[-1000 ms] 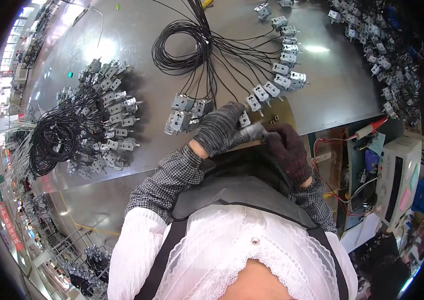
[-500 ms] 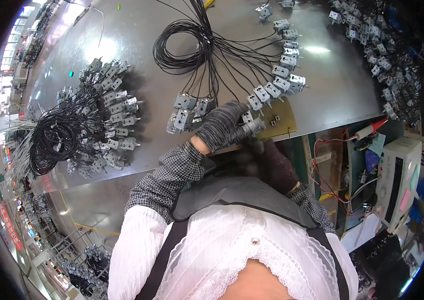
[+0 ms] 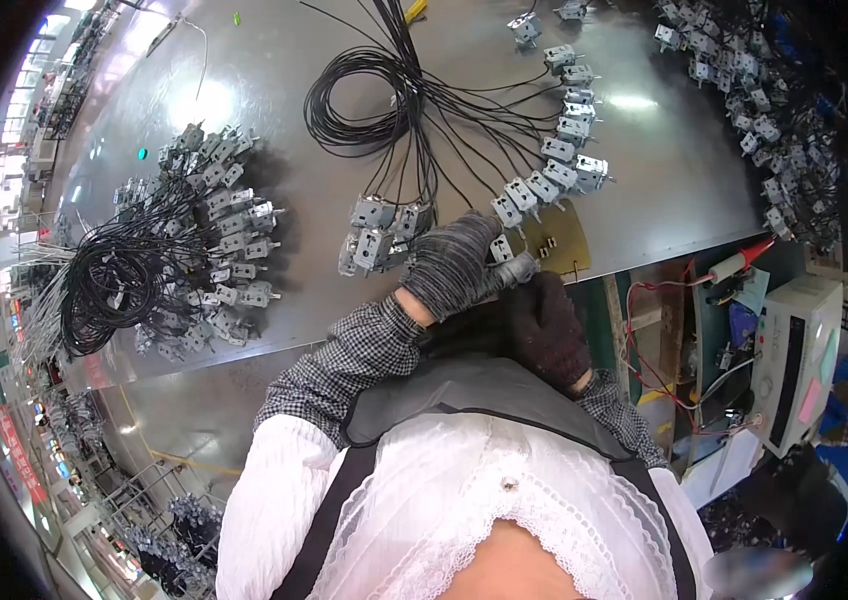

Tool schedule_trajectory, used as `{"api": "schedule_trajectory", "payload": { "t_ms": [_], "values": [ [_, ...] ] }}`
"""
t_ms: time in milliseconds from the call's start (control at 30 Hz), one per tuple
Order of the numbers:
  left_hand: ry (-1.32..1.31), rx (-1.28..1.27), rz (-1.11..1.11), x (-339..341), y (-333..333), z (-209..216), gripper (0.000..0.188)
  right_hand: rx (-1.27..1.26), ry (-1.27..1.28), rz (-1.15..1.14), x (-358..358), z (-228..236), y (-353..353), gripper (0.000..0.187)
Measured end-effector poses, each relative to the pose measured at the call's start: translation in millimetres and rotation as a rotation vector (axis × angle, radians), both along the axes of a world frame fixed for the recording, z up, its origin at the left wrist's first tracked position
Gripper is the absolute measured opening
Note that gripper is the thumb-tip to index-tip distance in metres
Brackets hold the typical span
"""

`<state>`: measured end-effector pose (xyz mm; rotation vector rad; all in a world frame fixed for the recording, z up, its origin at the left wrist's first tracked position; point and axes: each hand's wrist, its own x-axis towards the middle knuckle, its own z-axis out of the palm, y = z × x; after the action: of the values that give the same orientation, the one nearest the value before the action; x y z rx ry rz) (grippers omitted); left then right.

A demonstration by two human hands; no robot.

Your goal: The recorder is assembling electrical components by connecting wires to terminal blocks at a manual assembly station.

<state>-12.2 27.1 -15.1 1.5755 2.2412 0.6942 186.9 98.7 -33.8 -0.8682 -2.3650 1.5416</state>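
My left hand (image 3: 454, 265), in a grey striped glove, is closed round a small silver metal box-shaped part (image 3: 501, 248) at the table's near edge. My right hand (image 3: 551, 325), in a dark red glove, is just below that edge, its fingers drawn together close to the left thumb. What it grips is hidden. An arc of similar metal parts (image 3: 542, 187), with short shafts, lies beyond my left hand. Their thin black leads run to a coil (image 3: 359, 125). Several more parts (image 3: 371, 235) lie just left of my left hand.
A yellowish plate (image 3: 572, 235) with small brass-coloured pieces lies at the metal table's (image 3: 664, 190) near edge. A large pile of wired parts (image 3: 229, 235) is on the left, another (image 3: 734, 80) at the far right. A tester box (image 3: 794, 350) and a red-handled probe (image 3: 739, 260) are at right.
My right hand, smeared by motion before, has come up to the left hand's fingertips and shows more sharply. My left hand has shifted slightly right and nearer, still gripping the metal part.
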Motion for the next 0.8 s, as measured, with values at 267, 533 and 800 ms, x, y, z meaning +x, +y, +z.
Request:
{"api": "schedule_trajectory", "payload": {
  "t_ms": [267,533,800],
  "values": [
    [-0.037,-0.009,0.017,0.9,4.2,10.9,0.056,0.109,-0.03,-0.051,-5.0,16.5,-2.0,0.037],
    [-0.108,-0.221,0.127,12.6,6.6,37.1,0.061,-0.403,0.254,0.005,8.7,-11.9,-5.4,0.041],
    [0.083,0.159,-0.012,-61.3,-41.1,91.5,0.071,-0.165,0.265,0.185,9.1,15.6,6.2,0.039]
  ]
}}
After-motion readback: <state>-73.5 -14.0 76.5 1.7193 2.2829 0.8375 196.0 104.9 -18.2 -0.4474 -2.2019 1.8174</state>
